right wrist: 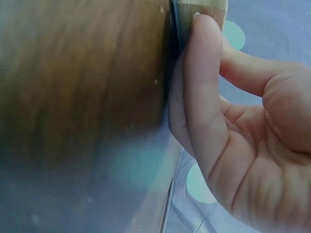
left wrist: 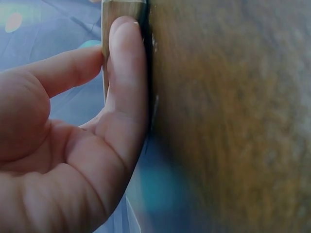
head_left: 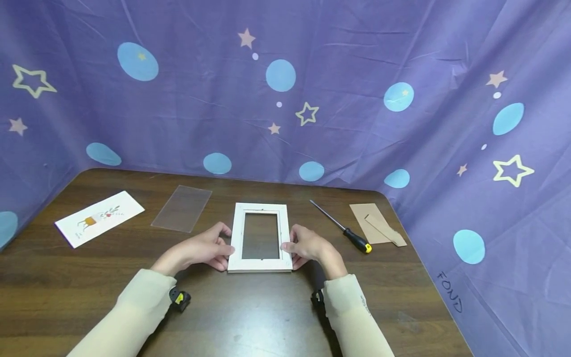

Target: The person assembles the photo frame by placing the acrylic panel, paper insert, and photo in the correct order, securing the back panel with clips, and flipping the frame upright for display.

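sleeves (head_left: pixel 357 317): pale, reaching in from the near side, with a small dark device (head_left: pixel 180 299) at the left wrist.
tabletop (head_left: pixel 258 317): brown, wood-grained, shiny in the near middle.
left hand (head_left: pixel 202 248): gripping the white frame (head_left: pixel 238 238) low on its left side, thumb at the border, fingers along the outer edge.
right hand (head_left: pixel 310 246): likewise gripping the right side, thumb over the border.
white frame: between both hands, mid-tabletop, with bare wood showing through the middle; cannot tell whether slightly raised or resting flat.
frame risk: could twist or slip if lifted unevenly, being pinched only by the sides; could also pull apart at the corners if tugged outward.
screwdriver (head_left: pixel 350 235): black and yellow handle toward the person, right of the frame; could roll or get knocked by a swing of the right forearm.
brown board (head_left: pixel 363 220): far right, with a narrow strip (head_left: pixel 386 230) lying across; could bend or tear if pressed there.
card (head_left: pixel 100 218): far left, picture up; apt to crease under a careless elbow.
clear sheet (head_left: pixel 183 208): beyond the left hand; easily overlooked, so likely to get scratched or smudged.
curtain (head_left: pixel 285 144): purple, starred, behind everything.
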Demonstrator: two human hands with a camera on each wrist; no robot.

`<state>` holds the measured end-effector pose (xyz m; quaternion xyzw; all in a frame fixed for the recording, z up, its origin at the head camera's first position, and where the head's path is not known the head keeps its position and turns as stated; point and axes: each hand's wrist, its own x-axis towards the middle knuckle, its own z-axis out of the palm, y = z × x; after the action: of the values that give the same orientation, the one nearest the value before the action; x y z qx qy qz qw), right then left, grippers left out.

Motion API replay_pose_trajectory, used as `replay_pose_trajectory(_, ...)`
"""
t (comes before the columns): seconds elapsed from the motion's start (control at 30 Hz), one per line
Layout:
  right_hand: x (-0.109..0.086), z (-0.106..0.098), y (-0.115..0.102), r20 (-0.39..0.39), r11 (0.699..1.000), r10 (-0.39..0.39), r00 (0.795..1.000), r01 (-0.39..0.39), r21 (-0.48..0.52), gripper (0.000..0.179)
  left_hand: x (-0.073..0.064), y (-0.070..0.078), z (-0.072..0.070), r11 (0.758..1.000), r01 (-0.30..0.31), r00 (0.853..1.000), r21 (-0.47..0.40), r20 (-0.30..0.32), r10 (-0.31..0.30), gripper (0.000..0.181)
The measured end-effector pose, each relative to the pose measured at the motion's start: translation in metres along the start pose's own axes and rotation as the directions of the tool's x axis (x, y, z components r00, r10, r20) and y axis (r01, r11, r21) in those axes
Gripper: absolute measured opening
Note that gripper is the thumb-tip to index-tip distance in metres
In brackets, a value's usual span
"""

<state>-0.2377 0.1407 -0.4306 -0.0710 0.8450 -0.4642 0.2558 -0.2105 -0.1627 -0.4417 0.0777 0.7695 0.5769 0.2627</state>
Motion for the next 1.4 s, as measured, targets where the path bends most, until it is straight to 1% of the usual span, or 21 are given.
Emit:
replay_pose_trajectory(0.27,-0.004,0.006,-0.001,0.042,0.999,0.022,0.999,-0.023,0.028,0.025,-0.01,-0.002,-0.001,1.0,0.001,1.0,0.025,0.0,-0.001,0.054)
replay_pose_trajectory(0.4,-0.003,0.008,-0.001,0.068,0.998,0.029,0.997,-0.032,0.052,0.027,-0.013,-0.003,-0.002,1.0,-0.001,1.0,0.016,0.007,0.001,0.054)
replay_pose_trajectory(0.63,-0.004,0.008,-0.001,0.093,0.998,0.031,0.995,-0.036,0.056,0.028,-0.015,-0.002,-0.004,1.0,-0.011,1.0,0.019,0.012,0.011,0.052)
replay_pose_trajectory(1.0,-0.006,0.009,0.004,0.13,0.992,0.038,0.991,-0.053,0.116,0.029,-0.016,-0.001,-0.004,1.0,-0.008,1.0,0.027,0.024,0.008,0.052)
replay_pose_trajectory(1.4,-0.005,0.005,0.002,0.154,0.996,0.029,0.988,-0.042,0.077,0.028,-0.019,0.003,-0.005,0.999,-0.003,0.999,0.05,0.038,0.001,0.052)
